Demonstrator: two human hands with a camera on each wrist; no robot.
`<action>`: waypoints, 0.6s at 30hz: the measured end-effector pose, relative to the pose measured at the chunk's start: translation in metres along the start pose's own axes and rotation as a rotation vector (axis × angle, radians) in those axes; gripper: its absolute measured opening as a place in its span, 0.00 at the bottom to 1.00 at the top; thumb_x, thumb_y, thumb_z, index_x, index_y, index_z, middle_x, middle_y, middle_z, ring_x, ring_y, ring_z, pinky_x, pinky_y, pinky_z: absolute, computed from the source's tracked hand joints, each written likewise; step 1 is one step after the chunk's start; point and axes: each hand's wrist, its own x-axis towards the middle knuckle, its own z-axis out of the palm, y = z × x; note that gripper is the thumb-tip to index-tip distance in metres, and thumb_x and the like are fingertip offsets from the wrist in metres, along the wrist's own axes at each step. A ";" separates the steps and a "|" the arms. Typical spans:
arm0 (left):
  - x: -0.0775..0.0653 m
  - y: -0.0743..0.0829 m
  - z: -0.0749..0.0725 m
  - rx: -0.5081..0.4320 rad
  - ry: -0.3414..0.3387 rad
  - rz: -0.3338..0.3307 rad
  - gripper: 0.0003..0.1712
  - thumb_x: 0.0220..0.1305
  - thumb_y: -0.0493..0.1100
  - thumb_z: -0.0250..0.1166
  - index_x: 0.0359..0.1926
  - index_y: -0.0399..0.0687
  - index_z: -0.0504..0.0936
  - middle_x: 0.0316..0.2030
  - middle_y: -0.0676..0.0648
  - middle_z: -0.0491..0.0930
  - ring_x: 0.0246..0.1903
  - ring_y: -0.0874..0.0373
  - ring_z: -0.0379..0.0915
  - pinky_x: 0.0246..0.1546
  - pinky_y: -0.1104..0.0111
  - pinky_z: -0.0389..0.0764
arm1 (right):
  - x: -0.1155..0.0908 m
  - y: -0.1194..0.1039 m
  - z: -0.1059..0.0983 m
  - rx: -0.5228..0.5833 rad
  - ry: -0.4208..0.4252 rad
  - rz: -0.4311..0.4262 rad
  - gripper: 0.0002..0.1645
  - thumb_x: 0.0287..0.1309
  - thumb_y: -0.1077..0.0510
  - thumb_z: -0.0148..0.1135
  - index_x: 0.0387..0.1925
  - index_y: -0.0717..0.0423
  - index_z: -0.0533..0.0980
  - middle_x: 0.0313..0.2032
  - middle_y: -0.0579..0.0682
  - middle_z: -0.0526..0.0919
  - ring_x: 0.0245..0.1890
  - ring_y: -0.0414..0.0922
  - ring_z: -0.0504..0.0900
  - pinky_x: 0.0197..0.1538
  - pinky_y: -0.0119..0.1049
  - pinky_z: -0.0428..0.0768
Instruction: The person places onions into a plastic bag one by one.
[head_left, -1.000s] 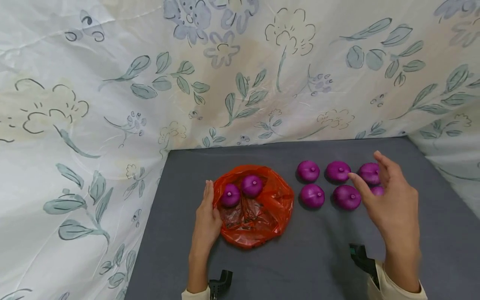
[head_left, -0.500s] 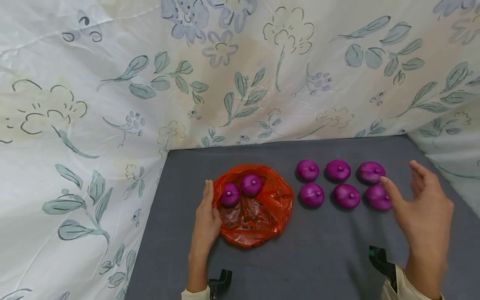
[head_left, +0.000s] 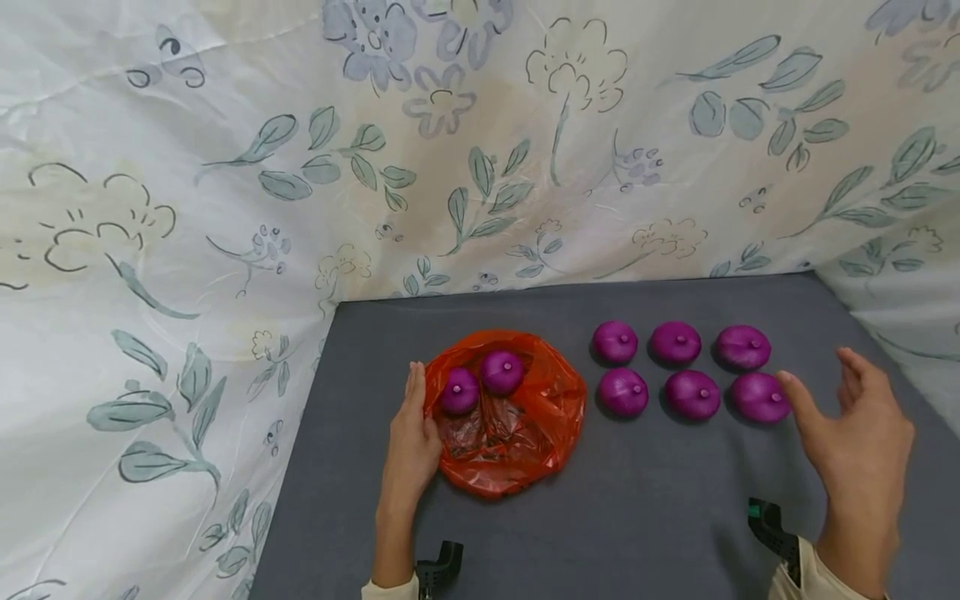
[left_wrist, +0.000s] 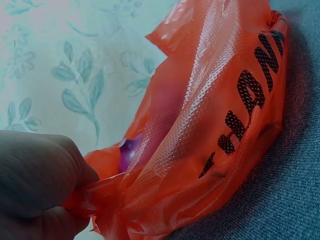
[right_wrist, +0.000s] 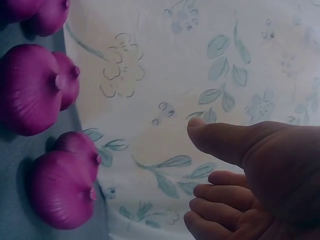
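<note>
An orange-red plastic bag (head_left: 547, 450) lies with its mouth spread wide on the grey table. Two purple onions (head_left: 502, 372) rest inside it, toward the far left part. My left hand (head_left: 411, 446) is at the bag's left side; the left wrist view shows its thumb and fingers pinching the bag's rim (left_wrist: 107, 192). To the right of the bag, several more onions (head_left: 692, 394) sit in two short rows. My right hand (head_left: 862, 454) hovers by the nearest right onion (head_left: 760, 397), thumb apart from the loosely bent fingers, holding nothing. Whether the thumb touches that onion is unclear in the head view.
The grey tabletop (head_left: 600, 517) carries everything. A flower-printed cloth (head_left: 487, 167) hangs behind the table and along its left and right sides. Black camera mounts (head_left: 772, 529) stick out from both wrists.
My right hand has moved right and slightly nearer, from over the onions to their right side, uncovering the rightmost pair. The left hand and the bag have stayed put.
</note>
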 end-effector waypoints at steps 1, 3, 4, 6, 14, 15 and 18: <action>0.000 0.000 0.000 0.001 0.000 -0.002 0.49 0.70 0.20 0.52 0.86 0.50 0.47 0.84 0.48 0.45 0.82 0.53 0.43 0.76 0.50 0.60 | 0.001 0.002 0.001 -0.007 -0.007 0.005 0.50 0.72 0.44 0.65 0.85 0.50 0.53 0.80 0.57 0.58 0.76 0.66 0.64 0.72 0.63 0.65; 0.000 -0.001 0.000 0.010 0.003 0.000 0.50 0.70 0.20 0.52 0.86 0.51 0.47 0.84 0.48 0.45 0.82 0.52 0.44 0.75 0.49 0.60 | 0.003 0.005 0.003 -0.020 -0.016 0.014 0.50 0.72 0.43 0.64 0.85 0.51 0.52 0.80 0.59 0.58 0.75 0.67 0.64 0.72 0.64 0.65; 0.000 -0.001 0.001 0.013 0.005 0.001 0.50 0.70 0.20 0.52 0.86 0.51 0.47 0.84 0.48 0.45 0.82 0.52 0.44 0.75 0.49 0.61 | 0.004 0.007 0.004 -0.028 -0.018 0.016 0.50 0.72 0.43 0.63 0.85 0.52 0.52 0.79 0.60 0.58 0.75 0.68 0.64 0.71 0.64 0.66; -0.001 -0.001 0.001 0.017 0.011 0.003 0.50 0.70 0.20 0.52 0.86 0.51 0.47 0.84 0.48 0.45 0.82 0.51 0.44 0.75 0.49 0.61 | 0.007 0.012 0.006 -0.046 -0.029 0.021 0.51 0.73 0.42 0.62 0.85 0.53 0.52 0.79 0.63 0.58 0.74 0.69 0.65 0.71 0.66 0.66; 0.000 -0.001 0.002 0.014 0.012 0.012 0.50 0.70 0.20 0.52 0.86 0.51 0.47 0.84 0.48 0.44 0.82 0.51 0.44 0.74 0.48 0.63 | 0.015 0.034 0.015 -0.073 -0.062 0.042 0.52 0.72 0.40 0.62 0.85 0.56 0.52 0.77 0.68 0.60 0.72 0.72 0.67 0.73 0.65 0.64; 0.000 -0.001 0.003 0.015 0.011 0.012 0.50 0.70 0.20 0.52 0.86 0.51 0.47 0.84 0.48 0.44 0.82 0.51 0.45 0.74 0.48 0.63 | 0.017 0.037 0.016 -0.070 -0.065 0.038 0.52 0.72 0.40 0.63 0.84 0.57 0.52 0.77 0.68 0.60 0.72 0.72 0.67 0.72 0.66 0.65; -0.001 -0.002 0.003 0.014 0.012 0.009 0.50 0.70 0.20 0.52 0.86 0.51 0.47 0.84 0.48 0.44 0.82 0.50 0.44 0.74 0.48 0.62 | 0.021 0.045 0.021 -0.073 -0.090 0.012 0.53 0.72 0.40 0.64 0.84 0.59 0.52 0.76 0.71 0.60 0.71 0.73 0.67 0.70 0.68 0.66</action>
